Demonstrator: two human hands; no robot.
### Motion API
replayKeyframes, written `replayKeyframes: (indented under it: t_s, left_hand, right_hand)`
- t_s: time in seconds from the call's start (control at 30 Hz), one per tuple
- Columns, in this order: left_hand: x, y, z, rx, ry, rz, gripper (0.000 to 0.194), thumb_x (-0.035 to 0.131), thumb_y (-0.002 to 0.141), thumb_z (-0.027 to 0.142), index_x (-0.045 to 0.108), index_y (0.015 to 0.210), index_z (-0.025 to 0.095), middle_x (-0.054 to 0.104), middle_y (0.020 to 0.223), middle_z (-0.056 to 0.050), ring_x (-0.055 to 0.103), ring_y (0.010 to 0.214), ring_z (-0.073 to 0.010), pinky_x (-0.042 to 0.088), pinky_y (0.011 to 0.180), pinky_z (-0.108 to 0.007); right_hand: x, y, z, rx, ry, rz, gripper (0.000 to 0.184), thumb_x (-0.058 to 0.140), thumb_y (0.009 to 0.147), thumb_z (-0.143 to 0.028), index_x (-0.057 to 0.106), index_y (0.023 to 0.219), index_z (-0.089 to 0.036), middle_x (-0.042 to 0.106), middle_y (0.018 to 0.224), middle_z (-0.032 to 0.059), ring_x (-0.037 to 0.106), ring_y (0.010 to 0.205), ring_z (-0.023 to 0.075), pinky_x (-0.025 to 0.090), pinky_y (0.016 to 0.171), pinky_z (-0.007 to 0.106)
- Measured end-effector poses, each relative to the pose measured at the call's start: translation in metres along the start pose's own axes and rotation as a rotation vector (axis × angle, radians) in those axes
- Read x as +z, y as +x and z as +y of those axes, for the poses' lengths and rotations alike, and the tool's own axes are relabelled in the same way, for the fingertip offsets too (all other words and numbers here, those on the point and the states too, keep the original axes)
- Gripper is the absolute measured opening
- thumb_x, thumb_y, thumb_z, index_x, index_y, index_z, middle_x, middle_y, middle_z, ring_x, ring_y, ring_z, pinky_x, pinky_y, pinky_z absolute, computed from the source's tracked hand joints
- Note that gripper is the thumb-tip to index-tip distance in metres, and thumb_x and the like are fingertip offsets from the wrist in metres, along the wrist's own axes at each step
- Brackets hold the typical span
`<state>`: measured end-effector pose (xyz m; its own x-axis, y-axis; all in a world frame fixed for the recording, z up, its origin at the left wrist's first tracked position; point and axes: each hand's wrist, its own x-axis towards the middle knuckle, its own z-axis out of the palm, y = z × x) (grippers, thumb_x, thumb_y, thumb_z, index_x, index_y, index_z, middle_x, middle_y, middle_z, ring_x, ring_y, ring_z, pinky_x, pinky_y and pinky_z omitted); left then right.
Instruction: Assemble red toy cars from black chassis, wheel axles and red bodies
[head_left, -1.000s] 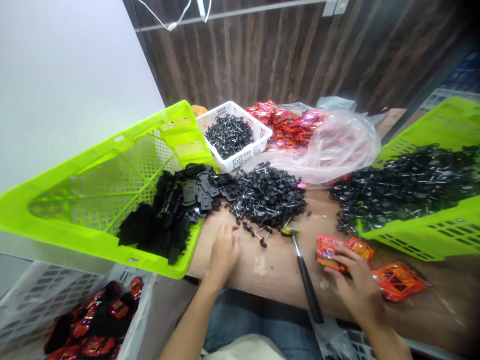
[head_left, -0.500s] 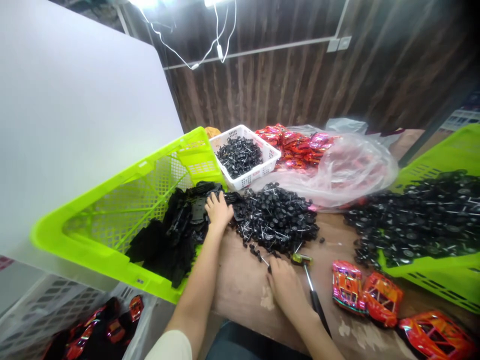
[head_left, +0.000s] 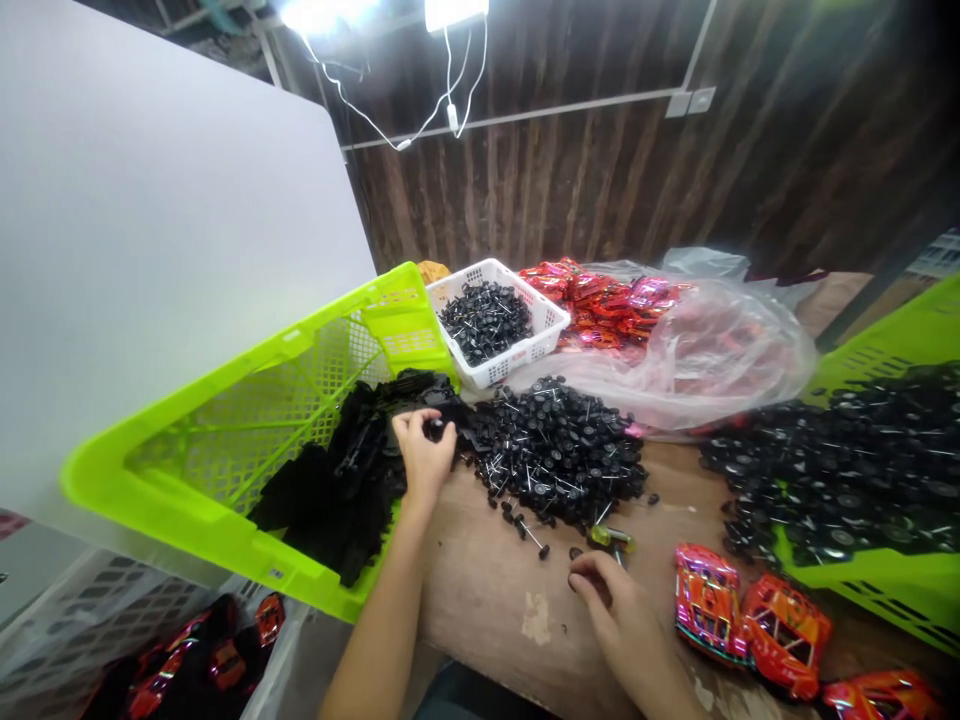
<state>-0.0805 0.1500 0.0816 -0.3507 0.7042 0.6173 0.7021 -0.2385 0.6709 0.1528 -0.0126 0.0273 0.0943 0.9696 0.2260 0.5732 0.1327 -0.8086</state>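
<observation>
My left hand [head_left: 421,452] is closed on a small black plastic part at the edge of the pile of flat black chassis pieces [head_left: 352,480] spilling out of the tilted green crate [head_left: 225,440]. My right hand [head_left: 615,610] rests on the wooden table [head_left: 487,590] with its fingers curled near a loose black wheel-and-axle piece [head_left: 531,536]; what it pinches is too small to name. A heap of black wheels on axles [head_left: 562,455] lies between the hands. The hammer [head_left: 611,538] lies mostly hidden behind my right hand.
A white basket [head_left: 541,343] of wheels stands behind the heap. Red toy car bodies [head_left: 750,610] lie at the right front. A clear plastic bag [head_left: 712,350] with more red bodies, another green crate [head_left: 877,580] of wheels and a white bin [head_left: 90,640] surround the table.
My left hand has drawn back from the chassis pile with a small black part in its fingers. My right hand has slid back from the wheel heap toward the table's front.
</observation>
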Motion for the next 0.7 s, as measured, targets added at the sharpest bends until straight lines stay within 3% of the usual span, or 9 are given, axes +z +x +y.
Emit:
replayKeyframes:
  t_s: [0.07, 0.17, 0.27, 0.4, 0.57, 0.63, 0.7]
  left_hand:
    - [-0.016, -0.029, 0.008, -0.034, -0.139, -0.065, 0.012, 0.064, 0.071, 0.018, 0.056, 0.078, 0.018, 0.047, 0.089, -0.003, 0.054, 0.087, -0.0179, 0.046, 0.086, -0.033]
    - [-0.028, -0.072, 0.02, -0.113, -0.267, -0.25, 0.012, 0.064, 0.069, 0.017, 0.054, 0.076, 0.019, 0.05, 0.086, -0.002, 0.053, 0.086, -0.0178, 0.045, 0.083, -0.032]
    - [-0.031, -0.1, 0.024, -0.258, -0.378, -0.392, 0.014, 0.064, 0.067, 0.017, 0.054, 0.077, 0.018, 0.053, 0.084, -0.002, 0.054, 0.086, -0.0183, 0.044, 0.081, -0.031]
    - [-0.029, -0.113, 0.018, -0.442, -0.496, -0.424, 0.017, 0.065, 0.064, 0.017, 0.052, 0.075, 0.018, 0.055, 0.08, -0.001, 0.056, 0.082, -0.0179, 0.044, 0.078, -0.03]
    - [-0.022, -0.118, 0.01, -0.565, -0.593, -0.483, 0.02, 0.066, 0.06, 0.017, 0.052, 0.074, 0.018, 0.056, 0.074, 0.001, 0.057, 0.076, -0.0167, 0.046, 0.075, -0.029]
    - [-0.017, -0.123, 0.009, -0.58, -0.591, -0.503, 0.019, 0.066, 0.061, 0.017, 0.053, 0.075, 0.018, 0.057, 0.074, 0.001, 0.057, 0.077, -0.0172, 0.046, 0.075, -0.029]
    - [-0.013, -0.128, 0.008, -0.562, -0.564, -0.517, 0.019, 0.065, 0.062, 0.018, 0.055, 0.078, 0.018, 0.059, 0.077, 0.0, 0.059, 0.08, -0.0188, 0.047, 0.077, -0.031]
  right_hand:
    - [0.001, 0.004, -0.01, -0.107, 0.047, 0.095, 0.018, 0.049, 0.088, -0.032, 0.062, 0.086, -0.02, 0.064, 0.084, 0.0058, 0.061, 0.077, 0.0194, 0.05, 0.067, 0.029]
    - [0.009, 0.015, -0.026, -0.263, 0.031, 0.208, 0.015, 0.049, 0.088, -0.027, 0.063, 0.086, -0.02, 0.059, 0.099, 0.0096, 0.058, 0.096, 0.0223, 0.049, 0.082, 0.036]
    - [0.023, 0.023, -0.034, -0.298, -0.005, 0.149, 0.014, 0.049, 0.087, -0.022, 0.062, 0.081, -0.02, 0.053, 0.116, 0.0113, 0.052, 0.112, 0.0251, 0.044, 0.094, 0.044]
    - [0.036, 0.019, -0.03, -0.238, 0.026, -0.009, 0.014, 0.045, 0.087, -0.018, 0.056, 0.078, -0.02, 0.05, 0.127, 0.0124, 0.048, 0.121, 0.0242, 0.042, 0.099, 0.045]
    - [0.035, 0.013, -0.022, -0.204, -0.046, -0.161, 0.013, 0.046, 0.084, -0.016, 0.054, 0.075, -0.019, 0.044, 0.139, 0.011, 0.041, 0.129, 0.0253, 0.038, 0.103, 0.048]
    - [0.036, 0.013, -0.019, -0.198, -0.09, -0.171, 0.009, 0.048, 0.081, -0.015, 0.056, 0.08, -0.02, 0.048, 0.135, 0.0108, 0.044, 0.127, 0.0251, 0.04, 0.103, 0.048]
    - [0.041, 0.012, -0.013, -0.192, -0.125, -0.118, 0.023, 0.048, 0.078, -0.012, 0.056, 0.099, -0.019, 0.053, 0.128, 0.0115, 0.049, 0.121, 0.0242, 0.043, 0.1, 0.046]
